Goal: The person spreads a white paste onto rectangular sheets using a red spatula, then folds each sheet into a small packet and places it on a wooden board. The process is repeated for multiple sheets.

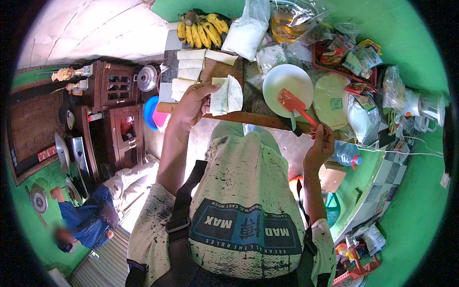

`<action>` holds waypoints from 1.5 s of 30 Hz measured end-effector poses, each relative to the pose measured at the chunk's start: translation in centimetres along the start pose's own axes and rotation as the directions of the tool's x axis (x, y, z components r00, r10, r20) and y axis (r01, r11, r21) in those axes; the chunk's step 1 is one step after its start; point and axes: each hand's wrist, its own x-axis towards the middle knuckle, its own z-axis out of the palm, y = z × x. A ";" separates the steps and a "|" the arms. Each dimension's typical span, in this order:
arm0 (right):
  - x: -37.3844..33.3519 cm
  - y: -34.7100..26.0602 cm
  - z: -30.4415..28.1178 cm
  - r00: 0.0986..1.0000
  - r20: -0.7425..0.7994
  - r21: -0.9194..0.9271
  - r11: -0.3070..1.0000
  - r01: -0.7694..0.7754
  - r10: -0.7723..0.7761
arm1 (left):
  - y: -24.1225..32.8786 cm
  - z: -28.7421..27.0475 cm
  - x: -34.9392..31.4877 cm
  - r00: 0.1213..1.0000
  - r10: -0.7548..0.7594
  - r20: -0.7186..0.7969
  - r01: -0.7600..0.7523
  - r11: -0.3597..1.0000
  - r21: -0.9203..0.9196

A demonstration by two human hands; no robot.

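My left hand (pixel 195 103) pinches a pale, partly folded spring roll wrapper (pixel 220 98) above the table's near edge; one side of it is still a rounded flap. Between the fingers of my right hand (pixel 321 143) is the handle of a red spatula (pixel 290 101). Its blade reaches into a white bowl (pixel 308 79) with pale contents. Several finished-looking rolls (pixel 190 63) lie in a column beyond my left hand, on a dark board. To the right of the bowl rests a stack of round wrappers (pixel 327 95). A knife with a black handle (pixel 296 129) juts over the table edge.
Bananas (pixel 203 32), a bag of white powder (pixel 246 33) and a bag of yellow oil (pixel 289 24) line the back. A red basket (pixel 334 67) of packets stands at right. Below are a water bottle (pixel 345 155) and a carton (pixel 331 177). Another person (pixel 91 215) is at far left.
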 end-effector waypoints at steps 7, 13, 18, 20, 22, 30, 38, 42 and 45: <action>-0.1 -1.5 0.3 0.999 -0.043 0.018 1.000 0.009 -0.008 | -0.6 0.5 0.0 0.997 0.041 -0.066 -0.039 0.999 0.037; 0.0 -4.5 0.6 0.999 -0.033 0.132 0.991 0.017 -0.013 | -0.9 1.6 0.3 0.994 0.069 -0.083 -0.056 0.987 0.152; -0.5 -6.3 1.7 0.999 0.033 0.230 0.973 0.007 -0.015 | -1.3 3.1 0.4 0.993 0.082 -0.088 -0.061 0.973 0.224; -0.7 -6.6 2.1 0.997 0.075 0.249 0.968 -0.010 -0.009 | -1.6 3.3 0.6 0.993 0.093 -0.075 -0.072 0.966 0.250; -1.1 -6.7 2.4 0.994 0.110 0.231 0.972 -0.030 0.005 | -1.7 3.6 0.6 0.992 0.108 -0.061 -0.088 0.957 0.275; -1.7 -6.3 2.8 0.986 0.168 0.119 0.993 -0.014 -0.006 | -0.9 3.5 0.2 0.992 0.103 -0.069 -0.091 0.984 0.156; -1.2 -6.5 2.5 0.993 0.115 0.056 0.998 0.026 -0.033 | -0.9 3.7 -0.2 0.989 0.134 -0.068 -0.122 0.979 0.165; -1.0 -6.8 3.2 0.990 0.137 0.159 0.987 0.001 -0.023 | -1.0 3.3 -0.4 0.991 0.123 -0.059 -0.107 0.967 0.231; -0.6 -6.7 3.9 0.979 0.204 0.191 0.981 -0.032 -0.008 | -0.3 4.1 -1.2 0.993 0.108 -0.044 -0.097 0.973 0.209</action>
